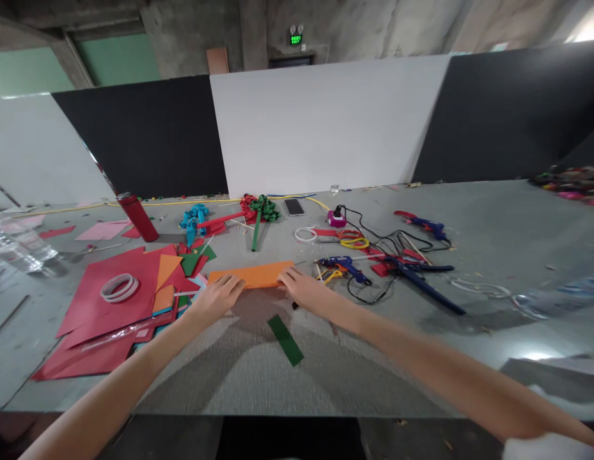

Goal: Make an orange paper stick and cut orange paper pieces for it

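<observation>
1. My left forearm (133, 369) and right forearm (421, 356) lie nearest.
2. Left grip (224, 291) and right grip (293, 282) touch opposite ends of the orange paper (261, 275); whether they clamp it, I can't tell.
3. Its long axis runs between them, left to right.
4. On the tabletop (258, 393), the green strip (286, 340) lies nearer me.

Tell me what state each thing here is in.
Orange paper: held between left hand and right hand
Green strip: lying flat
Red bottle: standing, capped
Phone: screen dark
Near glue gun: lying down
Exit sign: lit
</observation>
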The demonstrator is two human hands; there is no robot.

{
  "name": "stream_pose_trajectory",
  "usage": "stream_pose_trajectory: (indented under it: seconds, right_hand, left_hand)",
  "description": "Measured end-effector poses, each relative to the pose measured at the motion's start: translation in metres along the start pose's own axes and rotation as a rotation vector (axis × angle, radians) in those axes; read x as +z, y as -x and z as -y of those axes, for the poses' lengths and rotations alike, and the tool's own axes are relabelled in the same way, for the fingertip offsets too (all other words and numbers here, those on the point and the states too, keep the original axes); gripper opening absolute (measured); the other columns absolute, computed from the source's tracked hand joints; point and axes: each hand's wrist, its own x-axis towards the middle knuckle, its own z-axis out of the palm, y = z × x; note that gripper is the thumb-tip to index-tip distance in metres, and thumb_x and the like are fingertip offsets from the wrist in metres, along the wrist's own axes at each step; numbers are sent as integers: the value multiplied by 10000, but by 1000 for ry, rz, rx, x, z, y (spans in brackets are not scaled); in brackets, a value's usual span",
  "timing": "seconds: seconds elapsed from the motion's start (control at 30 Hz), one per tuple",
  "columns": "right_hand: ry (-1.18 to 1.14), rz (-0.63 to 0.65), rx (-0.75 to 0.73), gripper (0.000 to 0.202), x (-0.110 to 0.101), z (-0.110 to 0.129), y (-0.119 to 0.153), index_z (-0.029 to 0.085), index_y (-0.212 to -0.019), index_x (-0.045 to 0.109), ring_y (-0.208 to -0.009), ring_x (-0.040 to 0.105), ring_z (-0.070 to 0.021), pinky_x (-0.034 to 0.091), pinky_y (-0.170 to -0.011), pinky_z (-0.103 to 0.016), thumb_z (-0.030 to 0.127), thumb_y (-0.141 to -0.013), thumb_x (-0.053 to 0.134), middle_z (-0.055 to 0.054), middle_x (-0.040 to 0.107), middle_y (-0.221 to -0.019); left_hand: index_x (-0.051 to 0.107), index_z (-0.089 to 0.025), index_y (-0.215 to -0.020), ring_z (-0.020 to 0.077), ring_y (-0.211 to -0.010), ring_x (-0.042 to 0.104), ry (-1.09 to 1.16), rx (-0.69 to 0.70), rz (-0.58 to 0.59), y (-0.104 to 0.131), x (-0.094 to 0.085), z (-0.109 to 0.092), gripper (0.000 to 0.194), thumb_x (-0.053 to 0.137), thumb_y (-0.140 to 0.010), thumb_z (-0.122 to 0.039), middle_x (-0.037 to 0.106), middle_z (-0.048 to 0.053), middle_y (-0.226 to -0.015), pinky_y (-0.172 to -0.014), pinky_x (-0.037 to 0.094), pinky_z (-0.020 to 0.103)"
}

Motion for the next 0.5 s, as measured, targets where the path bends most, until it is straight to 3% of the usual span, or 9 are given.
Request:
stream_pose_trajectory:
  seconds: [0.2,0.5]
  right_hand:
    - [58,-4,-38,200,-7,2,-1,142,-1065,599,-1057,585,-249,513,-881,-395,176,-1043,403,-125,602,-1058]
    - [182,26,-59,238,-8,5,-1,108,-1077,617,-1051,607,-255,529,-889,-397,189,-1046,395,-130,619,-1054]
  left_hand:
    - [503,-84,-1344,271,-1020,615,0,41,-25,0,-3,-1,419,378,-947,-40,650,160,-1105,-887,507,408]
    - [599,-122,-1141,256,-986,600,29,34,-77,-2,-9,-2,242,472,-943,-63,644,120,-1029,-891,483,391]
